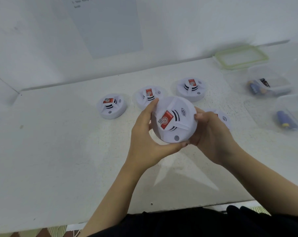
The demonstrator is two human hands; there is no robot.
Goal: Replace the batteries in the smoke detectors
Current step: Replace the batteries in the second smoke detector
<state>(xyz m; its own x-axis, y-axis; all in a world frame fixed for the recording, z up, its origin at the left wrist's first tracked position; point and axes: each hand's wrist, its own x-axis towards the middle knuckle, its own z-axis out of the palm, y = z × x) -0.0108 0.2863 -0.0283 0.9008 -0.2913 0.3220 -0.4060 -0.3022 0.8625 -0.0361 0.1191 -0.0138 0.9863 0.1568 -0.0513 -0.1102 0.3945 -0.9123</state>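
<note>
I hold a round white smoke detector [174,119] with a red sticker above the white table [59,151], its face tilted toward me. My left hand [144,134] grips its left rim, thumb under the lower edge. My right hand [211,132] grips its right rim. Three more detectors stand on the table behind: one at the left [112,106], one in the middle [148,96], one at the right [191,88]. Another detector [221,117] is partly hidden behind my right hand.
At the far right stand two clear plastic tubs, the nearer tub [291,113] and the farther tub [267,82], each with batteries inside. A green-rimmed lid [240,56] lies behind them. The wall rises just behind the table.
</note>
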